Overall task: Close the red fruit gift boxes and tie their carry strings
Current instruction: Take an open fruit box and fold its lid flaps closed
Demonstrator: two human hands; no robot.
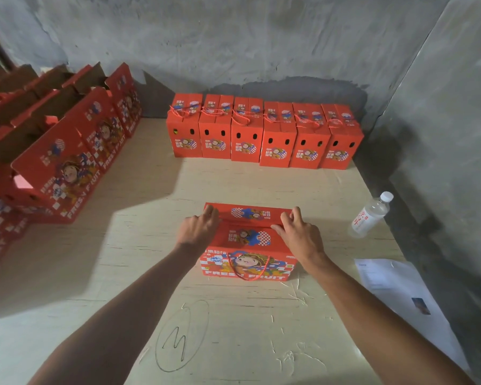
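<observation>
1. Over on the far left, a bunch of open red boxes (53,151) sit with their top flaps up, running back toward the wall.
2. Left hand (199,229) rests on the top left corner of the red fruit gift box (249,245) in the middle of the table (139,273). Its fingers are pretty much straight, pressing on the far flap, not wrapped around anything.
3. That box sits right between the two hands, top flaps folded down and meeting along a seam across the middle. Its red carry string (247,269) hangs loose down the near face, untied.
4. Right hand (299,232) does the same at the top right corner: flat-ish fingers over the seam, thumb along the near flap, gripping nothing.
5. Back by the wall, a row of six closed boxes (264,134) stands with strings lying on top.
6. Far right: a water bottle (371,215) lying on the table edge, and a sheet of paper (395,287) nearer the camera.
</observation>
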